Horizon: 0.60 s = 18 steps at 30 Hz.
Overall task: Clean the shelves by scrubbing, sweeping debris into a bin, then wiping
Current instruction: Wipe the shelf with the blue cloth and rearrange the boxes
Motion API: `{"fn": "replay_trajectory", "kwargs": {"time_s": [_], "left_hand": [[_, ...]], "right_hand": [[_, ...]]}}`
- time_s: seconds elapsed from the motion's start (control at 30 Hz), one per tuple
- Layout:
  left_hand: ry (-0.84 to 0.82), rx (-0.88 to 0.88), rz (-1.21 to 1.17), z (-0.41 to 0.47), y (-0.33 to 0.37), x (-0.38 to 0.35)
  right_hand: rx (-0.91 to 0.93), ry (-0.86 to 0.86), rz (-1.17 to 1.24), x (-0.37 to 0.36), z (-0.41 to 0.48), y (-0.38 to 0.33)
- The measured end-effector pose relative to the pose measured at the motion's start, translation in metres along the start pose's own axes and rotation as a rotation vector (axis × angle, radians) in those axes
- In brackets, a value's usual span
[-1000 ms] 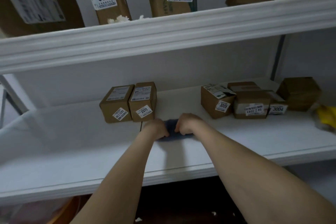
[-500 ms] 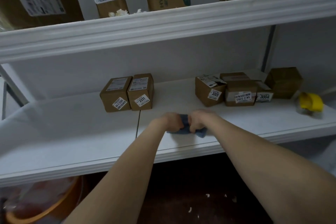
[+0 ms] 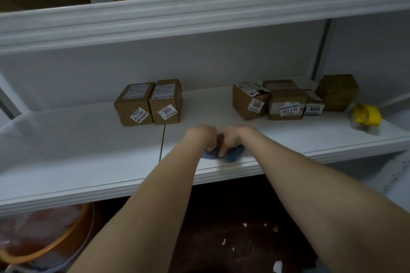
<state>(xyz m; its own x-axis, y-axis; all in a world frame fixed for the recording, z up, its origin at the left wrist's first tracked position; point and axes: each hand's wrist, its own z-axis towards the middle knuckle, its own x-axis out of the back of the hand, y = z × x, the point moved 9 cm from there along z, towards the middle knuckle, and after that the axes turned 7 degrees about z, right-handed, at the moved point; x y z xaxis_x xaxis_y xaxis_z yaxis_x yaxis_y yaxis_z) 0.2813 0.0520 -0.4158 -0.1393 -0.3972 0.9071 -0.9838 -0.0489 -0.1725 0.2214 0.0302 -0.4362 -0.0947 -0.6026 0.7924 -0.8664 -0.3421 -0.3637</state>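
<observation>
A bunched blue cloth (image 3: 233, 154) lies on the white middle shelf (image 3: 88, 153), close to its front edge. My left hand (image 3: 203, 136) and my right hand (image 3: 233, 139) are side by side on top of it, fingers curled into the fabric and pressing it down. Most of the cloth is hidden under the hands. An orange bin (image 3: 42, 237) lined with clear plastic stands on the floor at the lower left, under the shelf.
Two cardboard boxes (image 3: 148, 104) stand behind my hands to the left; several more boxes (image 3: 286, 101) sit to the right. A yellow object (image 3: 366, 115) lies at the far right. The upper shelf (image 3: 199, 9) carries bigger boxes. White scraps (image 3: 244, 226) dot the dark floor.
Both hands have drawn the cloth toward the shelf's front edge. The view has dipped, showing more floor and the bin.
</observation>
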Motion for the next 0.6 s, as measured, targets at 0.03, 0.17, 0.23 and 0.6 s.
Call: {"fn": "replay_trajectory", "kwargs": {"time_s": [0.03,0.17,0.23,0.6], "left_hand": [[-0.046,0.039,0.016,-0.005,-0.008,-0.003],[-0.159,0.094,0.066,-0.02,-0.019,-0.013],[-0.108,0.092,0.1,-0.022,-0.01,-0.007],[0.096,-0.272,-0.108,0.004,0.121,0.013]], "right_hand": [[0.049,-0.053,0.027,-0.01,-0.006,-0.013],[0.109,-0.11,0.026,-0.026,-0.019,-0.029],[0.064,-0.055,0.047,-0.02,-0.02,-0.018],[-0.408,0.442,-0.064,0.05,-0.048,0.116]]}}
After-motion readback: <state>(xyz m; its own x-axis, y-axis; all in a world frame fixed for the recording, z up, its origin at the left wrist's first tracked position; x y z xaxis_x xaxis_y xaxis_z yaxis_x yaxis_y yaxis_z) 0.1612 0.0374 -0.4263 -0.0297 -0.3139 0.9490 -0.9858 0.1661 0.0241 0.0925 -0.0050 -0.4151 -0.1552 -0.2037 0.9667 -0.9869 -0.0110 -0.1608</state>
